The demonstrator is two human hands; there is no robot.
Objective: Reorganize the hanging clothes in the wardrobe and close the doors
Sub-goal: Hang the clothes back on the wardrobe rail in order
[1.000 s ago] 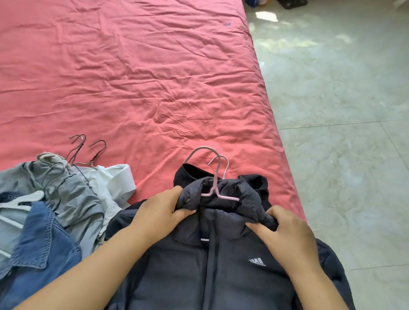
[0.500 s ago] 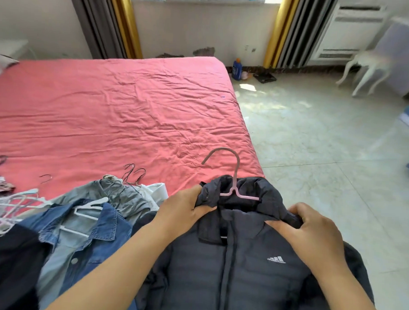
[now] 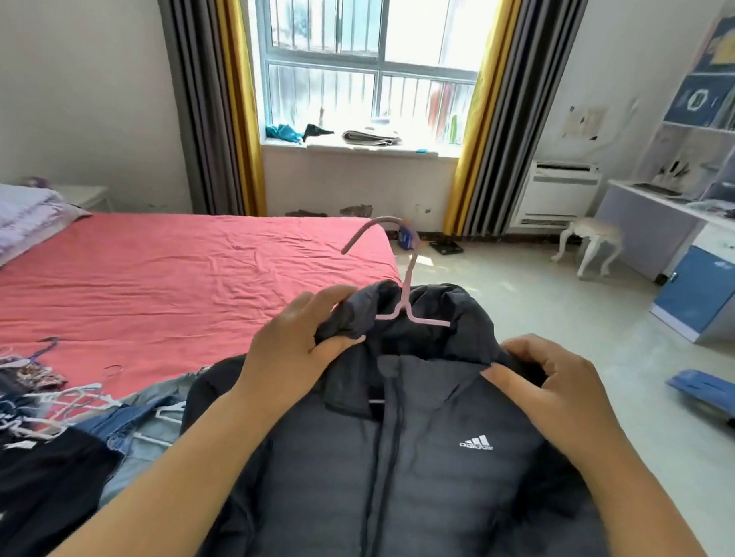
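A dark grey puffer jacket (image 3: pixel 392 466) with a white logo hangs on a pink hanger (image 3: pixel 404 296), held up in front of me above the bed's corner. My left hand (image 3: pixel 296 351) grips the jacket's left collar and shoulder. My right hand (image 3: pixel 549 384) pinches the right collar. The hanger's hook points up and to the left. A pile of other clothes on hangers (image 3: pixel 61 413), denim and dark pieces, lies on the bed at the lower left. No wardrobe is in view.
The bed with a red sheet (image 3: pixel 170 279) fills the left. Folded bedding (image 3: pixel 18 220) lies at its far left. A window with curtains (image 3: pixel 364 70) is ahead. A white stool (image 3: pixel 592 244), a desk with a blue cabinet (image 3: pixel 698 290) and a blue object on the floor (image 3: pixel 707 394) stand right.
The jacket has been lifted off the bed with both hands, and my view has tilted up from the bed to the window and room.
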